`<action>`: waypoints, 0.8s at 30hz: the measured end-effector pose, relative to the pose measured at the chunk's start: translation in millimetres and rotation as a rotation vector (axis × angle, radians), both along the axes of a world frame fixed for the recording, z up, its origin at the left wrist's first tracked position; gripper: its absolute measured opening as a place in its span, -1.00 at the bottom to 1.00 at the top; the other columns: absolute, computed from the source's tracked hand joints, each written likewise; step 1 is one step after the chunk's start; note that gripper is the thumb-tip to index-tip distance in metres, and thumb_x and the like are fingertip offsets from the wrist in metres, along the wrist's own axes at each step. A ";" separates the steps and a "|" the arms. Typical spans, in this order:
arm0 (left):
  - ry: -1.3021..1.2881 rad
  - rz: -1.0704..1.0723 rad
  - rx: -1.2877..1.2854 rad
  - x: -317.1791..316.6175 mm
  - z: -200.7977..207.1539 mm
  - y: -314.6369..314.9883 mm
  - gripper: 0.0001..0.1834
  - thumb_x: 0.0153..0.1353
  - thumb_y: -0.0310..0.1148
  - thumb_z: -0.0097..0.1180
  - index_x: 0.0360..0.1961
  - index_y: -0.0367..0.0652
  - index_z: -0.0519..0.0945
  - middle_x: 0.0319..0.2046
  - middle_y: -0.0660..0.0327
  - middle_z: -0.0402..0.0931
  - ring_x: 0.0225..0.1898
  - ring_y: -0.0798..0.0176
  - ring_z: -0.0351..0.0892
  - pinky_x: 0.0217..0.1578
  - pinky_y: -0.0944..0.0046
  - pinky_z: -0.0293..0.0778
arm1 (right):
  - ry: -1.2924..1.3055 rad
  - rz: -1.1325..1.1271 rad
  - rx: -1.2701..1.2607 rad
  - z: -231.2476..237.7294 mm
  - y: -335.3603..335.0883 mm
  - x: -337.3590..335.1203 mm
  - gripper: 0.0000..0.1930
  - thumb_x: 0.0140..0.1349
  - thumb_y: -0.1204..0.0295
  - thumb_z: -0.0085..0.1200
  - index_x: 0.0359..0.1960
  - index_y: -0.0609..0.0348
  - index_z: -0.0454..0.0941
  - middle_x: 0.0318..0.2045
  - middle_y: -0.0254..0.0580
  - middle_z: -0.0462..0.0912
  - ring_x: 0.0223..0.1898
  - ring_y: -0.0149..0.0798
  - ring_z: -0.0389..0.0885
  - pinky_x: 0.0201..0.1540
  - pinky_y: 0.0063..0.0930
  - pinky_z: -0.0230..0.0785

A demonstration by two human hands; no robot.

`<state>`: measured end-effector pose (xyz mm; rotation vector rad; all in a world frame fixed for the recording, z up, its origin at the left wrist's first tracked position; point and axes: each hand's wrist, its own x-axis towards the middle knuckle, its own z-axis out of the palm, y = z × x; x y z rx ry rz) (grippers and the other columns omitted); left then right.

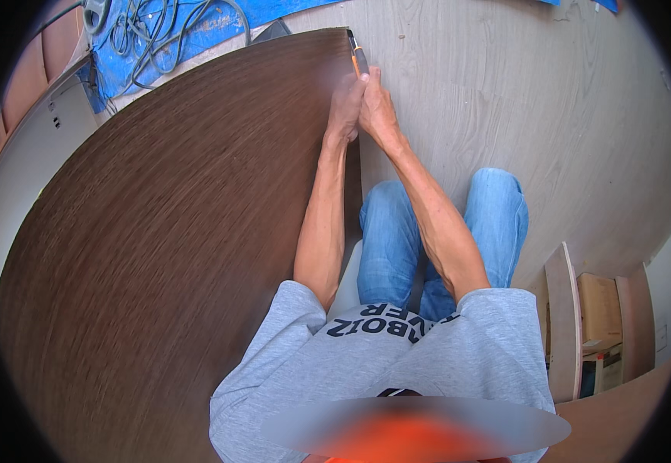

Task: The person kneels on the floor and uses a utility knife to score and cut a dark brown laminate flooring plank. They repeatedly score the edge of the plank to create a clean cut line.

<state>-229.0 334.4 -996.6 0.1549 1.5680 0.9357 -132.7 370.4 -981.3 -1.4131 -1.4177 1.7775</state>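
Observation:
A pair of pliers point(359, 60) with orange and black handles stands at the far corner of a large dark brown wood-grain panel point(173, 193). Its metal jaws meet the panel's corner edge. My right hand point(378, 108) is closed around the handles, just off the panel's right edge. Pressed against it, my left hand point(345, 108) is closed on the handles too, its thumb near their lower end. Most of the fingers of my left hand are hidden or blurred. Both forearms reach forward, the left one over the panel.
Pale wood-look flooring point(544, 100) spreads to the right of the panel. Blue sheeting point(189, 46) with a tangled grey cable point(146, 42) lies at the far left. A shelf unit point(563, 324) holding a cardboard box point(600, 309) stands at the lower right. My bent knees point(497, 201) are beside the panel.

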 end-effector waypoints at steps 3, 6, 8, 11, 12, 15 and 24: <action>0.007 0.005 -0.009 0.1 -1.7 -0.9 -0.43 0.31 -0.06 0.19 0.14 -0.26 0.38 -0.12 0.20 0.49 -0.10 0.37 0.47 -0.07 0.31 0.46 | -0.035 0.015 0.007 -2.4 -0.9 -0.9 -0.74 0.41 0.31 -0.12 -0.09 0.27 0.25 -0.37 0.15 0.67 -0.29 0.30 0.66 -0.29 0.06 0.44; 0.027 0.007 -0.032 0.6 -2.1 -2.7 -0.43 0.31 -0.07 0.20 0.14 -0.27 0.38 -0.11 0.20 0.48 -0.09 0.37 0.47 -0.08 0.31 0.46 | -0.030 0.011 0.007 -1.7 -2.1 -0.6 -0.75 0.42 0.31 -0.15 -0.09 0.27 0.25 -0.38 0.15 0.66 -0.30 0.30 0.65 -0.30 0.06 0.44; 0.035 0.002 -0.047 1.3 -1.5 -5.2 -0.43 0.30 -0.06 0.19 0.14 -0.27 0.38 -0.12 0.20 0.48 -0.09 0.37 0.47 -0.08 0.32 0.46 | 0.015 -0.019 0.011 0.6 -3.7 0.8 -0.75 0.43 0.30 -0.16 -0.09 0.27 0.25 -0.38 0.14 0.66 -0.30 0.30 0.65 -0.30 0.05 0.44; 0.024 0.010 -0.049 2.6 -1.4 -8.3 -0.43 0.31 -0.06 0.19 0.14 -0.27 0.38 -0.12 0.21 0.48 -0.10 0.38 0.47 -0.09 0.33 0.46 | 0.015 -0.023 -0.001 4.0 -5.4 2.6 -0.75 0.44 0.30 -0.17 -0.09 0.27 0.25 -0.37 0.13 0.67 -0.30 0.29 0.65 -0.30 0.04 0.43; 0.025 0.014 -0.052 2.5 -2.1 -8.7 -0.43 0.31 -0.06 0.19 0.14 -0.27 0.38 -0.13 0.21 0.48 -0.10 0.39 0.47 -0.09 0.33 0.46 | 0.003 -0.008 -0.009 4.3 -5.3 3.3 -0.75 0.44 0.30 -0.17 -0.09 0.27 0.25 -0.36 0.12 0.67 -0.30 0.28 0.66 -0.30 0.03 0.44; 0.022 0.013 -0.061 1.6 -4.1 -9.7 -0.43 0.31 -0.06 0.19 0.13 -0.27 0.38 -0.14 0.23 0.48 -0.11 0.39 0.47 -0.10 0.34 0.46 | -0.014 0.013 -0.014 4.2 -5.1 3.6 -0.75 0.44 0.30 -0.17 -0.10 0.27 0.25 -0.36 0.11 0.67 -0.30 0.26 0.66 -0.31 0.02 0.44; 0.030 0.026 -0.025 5.2 -4.2 -13.0 -0.44 0.31 -0.07 0.20 0.14 -0.26 0.39 -0.15 0.23 0.49 -0.14 0.40 0.48 -0.11 0.35 0.47 | 0.005 -0.011 0.038 3.2 -9.2 5.5 -0.77 0.43 0.35 -0.15 -0.09 0.27 0.22 -0.42 0.20 0.64 -0.33 0.32 0.63 -0.35 0.06 0.41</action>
